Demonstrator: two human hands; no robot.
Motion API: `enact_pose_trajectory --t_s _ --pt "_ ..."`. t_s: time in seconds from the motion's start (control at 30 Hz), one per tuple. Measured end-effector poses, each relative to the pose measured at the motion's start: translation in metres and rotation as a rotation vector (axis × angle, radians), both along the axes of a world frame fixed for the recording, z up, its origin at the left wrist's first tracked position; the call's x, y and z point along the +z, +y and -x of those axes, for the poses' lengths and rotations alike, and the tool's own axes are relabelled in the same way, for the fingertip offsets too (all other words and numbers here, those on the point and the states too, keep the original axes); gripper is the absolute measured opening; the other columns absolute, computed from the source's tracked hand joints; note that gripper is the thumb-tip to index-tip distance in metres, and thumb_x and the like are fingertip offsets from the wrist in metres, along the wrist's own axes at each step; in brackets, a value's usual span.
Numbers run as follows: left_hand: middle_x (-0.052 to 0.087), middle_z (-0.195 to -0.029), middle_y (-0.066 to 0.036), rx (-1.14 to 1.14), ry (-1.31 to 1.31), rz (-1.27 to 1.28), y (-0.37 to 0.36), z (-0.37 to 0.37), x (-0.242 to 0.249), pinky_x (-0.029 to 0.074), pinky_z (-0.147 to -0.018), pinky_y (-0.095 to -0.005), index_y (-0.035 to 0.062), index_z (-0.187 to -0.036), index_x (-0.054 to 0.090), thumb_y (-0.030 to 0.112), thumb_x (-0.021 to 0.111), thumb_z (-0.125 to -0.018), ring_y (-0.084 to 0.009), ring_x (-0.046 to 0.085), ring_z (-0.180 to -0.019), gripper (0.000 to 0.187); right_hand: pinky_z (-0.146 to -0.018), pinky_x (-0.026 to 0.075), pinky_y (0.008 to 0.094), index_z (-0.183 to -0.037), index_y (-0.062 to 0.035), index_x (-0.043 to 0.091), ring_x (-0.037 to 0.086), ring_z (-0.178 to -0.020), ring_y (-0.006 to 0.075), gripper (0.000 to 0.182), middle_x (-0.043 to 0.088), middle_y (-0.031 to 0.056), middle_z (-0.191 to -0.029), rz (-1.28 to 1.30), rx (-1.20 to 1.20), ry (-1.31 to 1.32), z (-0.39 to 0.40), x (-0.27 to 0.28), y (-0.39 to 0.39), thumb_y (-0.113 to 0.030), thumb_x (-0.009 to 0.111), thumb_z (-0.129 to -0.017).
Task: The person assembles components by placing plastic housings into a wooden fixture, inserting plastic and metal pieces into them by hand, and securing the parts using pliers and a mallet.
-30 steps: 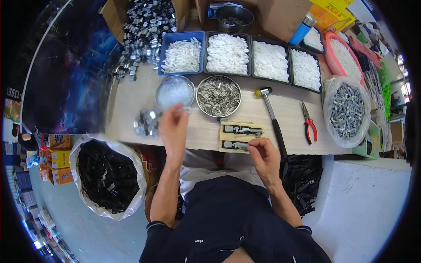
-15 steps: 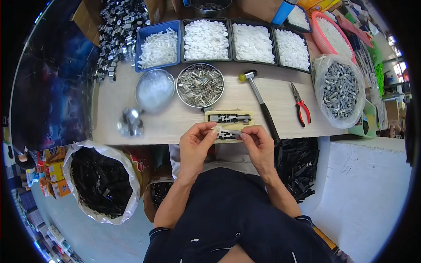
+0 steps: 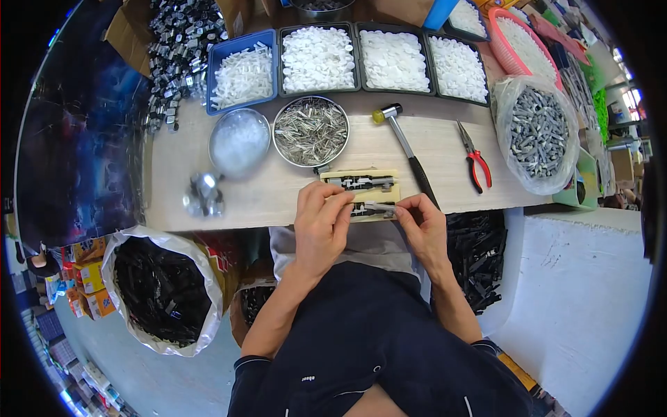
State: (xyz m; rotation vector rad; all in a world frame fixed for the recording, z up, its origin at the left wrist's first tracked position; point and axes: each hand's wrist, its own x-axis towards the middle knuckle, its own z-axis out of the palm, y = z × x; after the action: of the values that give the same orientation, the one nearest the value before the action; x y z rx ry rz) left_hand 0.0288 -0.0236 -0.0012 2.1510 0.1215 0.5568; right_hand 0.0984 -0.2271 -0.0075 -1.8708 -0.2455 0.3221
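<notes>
A pale yellow fixture [image 3: 358,174] with two slots lies at the table's front edge, black and grey parts set in it. My right hand [image 3: 425,229] pinches the right end of a narrow grey plastic piece [image 3: 379,206] over the lower slot. Beside that slot's left end is my left hand [image 3: 323,226], its thumb and fingers closed together; whatever they hold is hidden. A rubber-headed hammer [image 3: 406,142] rests just right of the fixture. Behind it stands a round metal bowl [image 3: 310,132] of small metal pins.
Bins [image 3: 283,66] of white plastic parts line the back. Red-handled pliers [image 3: 474,158] and a bag [image 3: 538,132] of grey parts are at right. At left are a bowl [image 3: 240,142] of clear pieces and shiny metal parts [image 3: 203,194]. A sack [image 3: 160,288] of black parts stands below.
My left hand has turned over more and covers the small white piece it was pinching. My right hand has moved slightly right, and the grey piece now sits lower over the slot.
</notes>
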Motion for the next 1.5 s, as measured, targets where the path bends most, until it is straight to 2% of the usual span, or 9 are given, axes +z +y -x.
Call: enact_pose_trajectory --t_s 0.2,0.3,0.43,0.73,1.03,1.23,1.33,1.4,1.5 --pt "0.059 -0.130 -0.019 -0.003 0.012 -0.163 -0.020 -0.003 -0.008 0.042 -0.109 -0.0537 0.0042 -0.102 0.073 0.000 0.076 -0.079 -0.0496 0.041 -0.140 0.024 -0.066 0.048 0.0275 -0.098 0.0014 0.067 0.058 -0.071 0.0113 0.009 0.068 0.0066 -0.082 0.084 0.029 -0.088 0.000 0.000 -0.001 -0.005 0.072 -0.093" --pt "0.058 -0.132 -0.020 -0.017 0.010 -0.169 -0.024 -0.006 -0.007 0.041 -0.110 -0.0543 0.0044 -0.101 0.073 -0.001 0.077 -0.078 -0.0503 0.038 -0.143 0.024 -0.065 0.048 0.0287 -0.097 0.0002 0.068 0.058 -0.069 0.0139 0.008 0.067 0.0076 -0.081 0.097 0.060 -0.138 -0.003 -0.001 -0.002 -0.004 0.072 -0.092" --pt "0.059 -0.131 -0.020 -0.044 -0.016 -0.204 -0.025 -0.011 -0.017 0.043 -0.109 -0.0544 0.0034 -0.097 0.071 -0.003 0.077 -0.075 -0.0511 0.041 -0.141 0.024 -0.064 0.048 0.0300 -0.097 -0.0002 0.068 0.060 -0.068 0.0175 0.010 0.066 0.0092 -0.081 0.107 0.064 -0.172 -0.004 -0.005 0.000 -0.003 0.073 -0.090" --pt "0.061 -0.127 -0.020 -0.118 -0.011 -0.237 -0.024 -0.016 -0.017 0.045 -0.108 -0.0548 0.0012 -0.088 0.066 -0.005 0.075 -0.073 -0.0510 0.043 -0.139 0.018 -0.069 0.053 0.0361 -0.100 -0.0009 0.066 0.064 -0.082 0.0263 0.022 0.059 0.0133 -0.104 0.171 0.077 -0.420 0.002 -0.013 0.008 -0.003 0.080 -0.083" --pt "0.062 -0.125 -0.019 -0.123 -0.017 -0.213 -0.024 -0.016 -0.021 0.046 -0.108 -0.0542 0.0014 -0.086 0.067 -0.004 0.075 -0.074 -0.0496 0.046 -0.138 0.015 -0.071 0.054 0.0346 -0.105 -0.0011 0.062 0.062 -0.080 0.0245 0.030 0.060 0.0147 -0.109 0.116 -0.077 -0.398 0.015 -0.030 0.009 -0.004 0.082 -0.082" --pt "0.063 -0.123 -0.019 -0.124 -0.050 -0.210 -0.022 -0.015 -0.023 0.046 -0.108 -0.0536 0.0011 -0.089 0.068 -0.004 0.074 -0.077 -0.0490 0.049 -0.134 0.014 -0.075 0.054 0.0338 -0.105 0.0006 0.062 0.065 -0.085 0.0263 0.024 0.063 0.0153 -0.105 0.115 -0.041 -0.430 0.015 -0.017 -0.015 0.006 0.073 -0.085" --pt "0.063 -0.122 -0.020 -0.069 -0.080 -0.153 -0.020 -0.010 -0.021 0.047 -0.107 -0.0519 -0.0001 -0.098 0.068 -0.006 0.071 -0.080 -0.0478 0.053 -0.130 0.018 -0.076 0.054 0.0331 -0.104 0.0004 0.065 0.065 -0.086 0.0259 0.019 0.064 0.0158 -0.099 0.184 -0.166 -0.669 0.029 -0.033 -0.070 0.010 0.065 -0.089" --pt "0.063 -0.121 -0.019 0.017 -0.101 -0.091 -0.015 -0.005 -0.015 0.048 -0.104 -0.0506 -0.0013 -0.103 0.067 -0.007 0.068 -0.081 -0.0453 0.055 -0.128 0.022 -0.079 0.052 0.0315 -0.109 0.0009 0.062 0.060 -0.085 0.0193 0.015 0.062 0.0120 -0.098 0.259 -0.415 -0.402 0.042 -0.053 -0.109 0.004 0.063 -0.095" --pt "0.063 -0.120 -0.020 0.168 -0.114 0.008 -0.003 0.004 -0.021 0.049 -0.100 -0.0445 -0.0024 -0.112 0.063 -0.008 0.063 -0.087 -0.0390 0.060 -0.118 0.025 -0.096 0.049 0.0404 -0.136 -0.0014 0.053 0.058 -0.111 0.0319 0.048 0.056 0.0204 -0.128 0.650 -0.566 -0.233 0.043 -0.127 -0.184 -0.016 0.071 -0.093"
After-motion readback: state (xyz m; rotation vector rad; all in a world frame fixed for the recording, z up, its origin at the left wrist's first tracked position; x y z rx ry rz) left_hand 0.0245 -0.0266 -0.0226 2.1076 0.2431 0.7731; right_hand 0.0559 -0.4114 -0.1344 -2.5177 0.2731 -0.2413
